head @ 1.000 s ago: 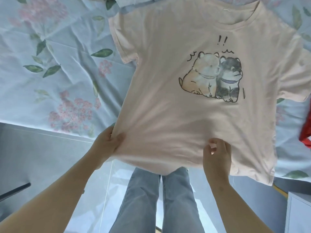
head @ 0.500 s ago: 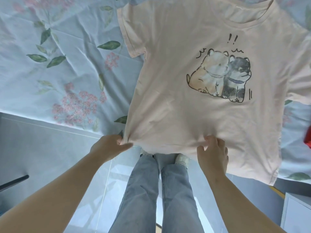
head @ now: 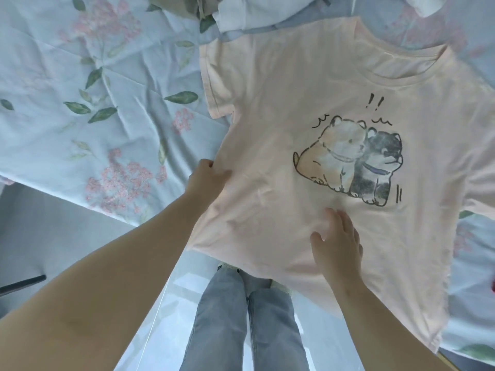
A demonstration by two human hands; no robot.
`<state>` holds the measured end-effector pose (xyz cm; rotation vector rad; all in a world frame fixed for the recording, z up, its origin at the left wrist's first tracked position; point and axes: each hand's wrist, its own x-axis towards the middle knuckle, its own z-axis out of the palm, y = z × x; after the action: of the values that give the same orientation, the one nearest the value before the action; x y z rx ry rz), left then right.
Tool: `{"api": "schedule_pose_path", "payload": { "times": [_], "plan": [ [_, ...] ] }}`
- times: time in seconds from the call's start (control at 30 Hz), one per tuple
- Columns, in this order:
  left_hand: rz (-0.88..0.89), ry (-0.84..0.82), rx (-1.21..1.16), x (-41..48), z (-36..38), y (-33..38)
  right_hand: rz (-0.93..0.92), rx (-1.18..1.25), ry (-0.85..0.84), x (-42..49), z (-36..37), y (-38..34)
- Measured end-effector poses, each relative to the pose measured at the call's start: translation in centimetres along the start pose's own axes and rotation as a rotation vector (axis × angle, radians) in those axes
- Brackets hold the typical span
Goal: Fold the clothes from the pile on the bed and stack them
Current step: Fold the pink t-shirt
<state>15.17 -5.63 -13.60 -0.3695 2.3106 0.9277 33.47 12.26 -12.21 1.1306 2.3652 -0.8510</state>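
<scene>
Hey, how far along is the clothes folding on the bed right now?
Done: the pink T-shirt lies spread on the bed sheet, print up; no folded stack shows. In hand: the left hand pinches its side edge, the right hand presses flat on its lower front. Left: every fold, plus the bunched clothes at the top.

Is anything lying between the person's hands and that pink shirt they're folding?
Nothing visible does. The left hand holds the shirt by its side edge, and the right hand rests flat on its front, below the dog print. Nothing lies on the shirt.
</scene>
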Motion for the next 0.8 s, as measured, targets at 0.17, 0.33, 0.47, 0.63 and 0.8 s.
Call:
{"api": "schedule_pose_path", "payload": {
  "times": [0.17,0.33,0.47,0.63,0.8],
  "plan": [
    [-0.127,0.033,-0.367,4.1,0.3,4.2,-0.03,0.069,0.002,4.4,-2.0,-2.1],
    [-0.198,-0.062,-0.736,8.4,-1.0,8.1,-0.026,0.119,0.046,8.4,-3.0,-5.9],
    [-0.272,0.023,-0.898,12.2,-3.0,11.0,0.004,0.172,0.085,11.6,-3.4,-8.5],
    [-0.092,0.208,-0.498,15.1,-4.0,12.3,0.199,0.305,0.115,14.6,-3.8,-10.1],
    [0.222,0.162,-0.175,15.4,-4.9,13.8,0.267,0.692,0.063,15.6,-5.4,-9.7]
  ]
}}
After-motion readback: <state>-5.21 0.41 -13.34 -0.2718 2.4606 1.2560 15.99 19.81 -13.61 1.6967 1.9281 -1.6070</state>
